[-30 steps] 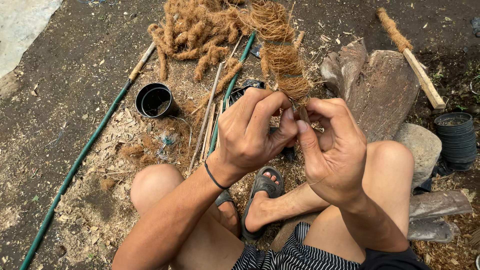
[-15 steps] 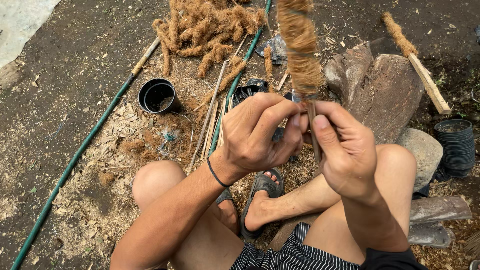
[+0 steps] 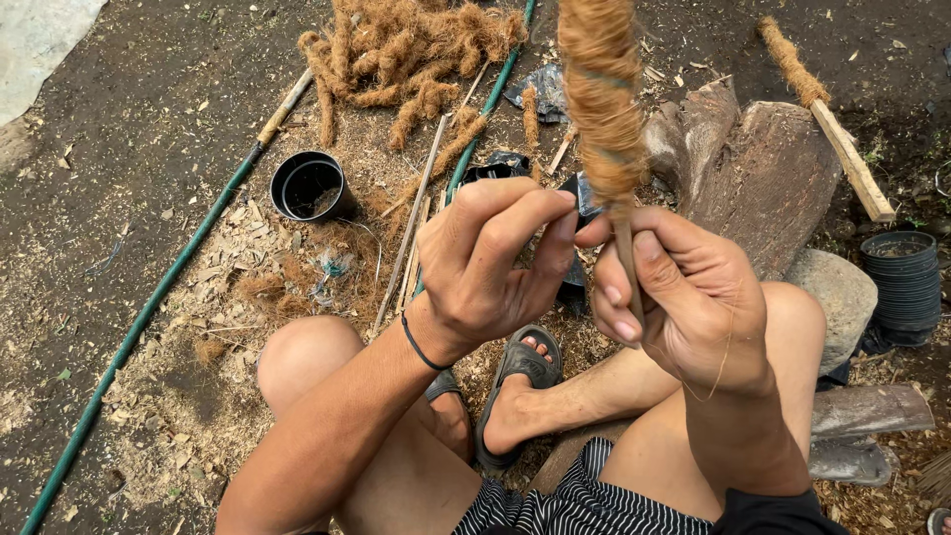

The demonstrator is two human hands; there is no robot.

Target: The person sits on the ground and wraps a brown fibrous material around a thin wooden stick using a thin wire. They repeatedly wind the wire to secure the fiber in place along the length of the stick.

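**Fibre-wrapped stick held over bare ground**

Dark soil strewn with wood chips fills the frame. A green hose (image 3: 149, 307) runs diagonally at left, beside a black pot (image 3: 309, 185); a heap of coir bundles (image 3: 406, 50) lies at upper centre, split logs (image 3: 763, 178) and stacked pots (image 3: 901, 282) at right. At centre, the right hand (image 3: 693, 297) is clamped on the bare shaft of the coir-wrapped stick (image 3: 601, 99), held upright. The left hand (image 3: 485, 263) pinches thumb and fingers together just beside it.
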